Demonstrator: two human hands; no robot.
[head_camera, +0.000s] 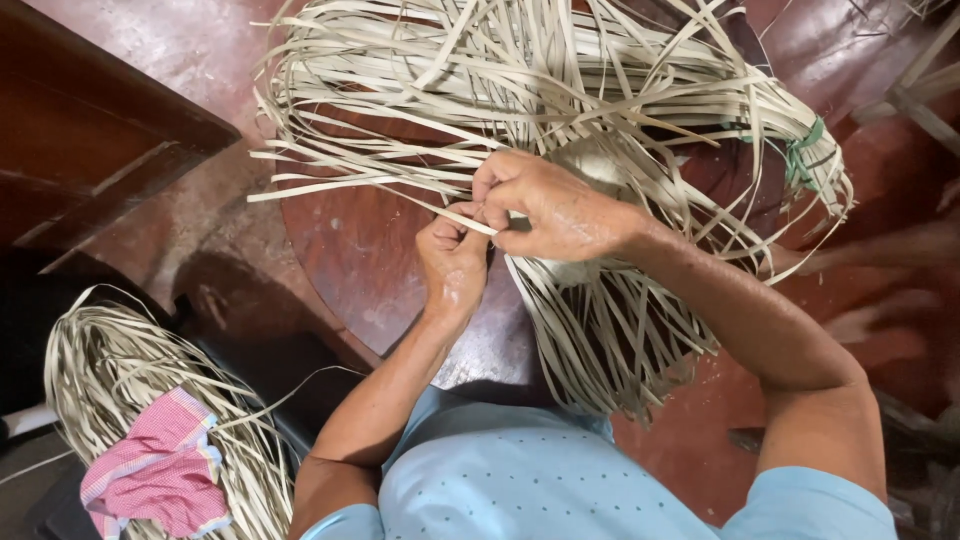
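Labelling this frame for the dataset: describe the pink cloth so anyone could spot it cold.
Start at the person's left elbow and go toward the bottom-left corner, where a second bundle of pale strips lies apart from the big bundle that the left hand and right hand work on. The pink cloth lies crumpled on it, the only pink, soft, checked thing among stiff straw-coloured strips.

A round, dark reddish-brown wooden tabletop (350, 250) with a worn, glossy surface carries a large loose bundle of pale flat straw strips (600, 90), tied at one side with a green cord (803, 150). Below, on what may be the floor, a second heap of straw strips (120, 370) bears a pink checked cloth (160, 470).
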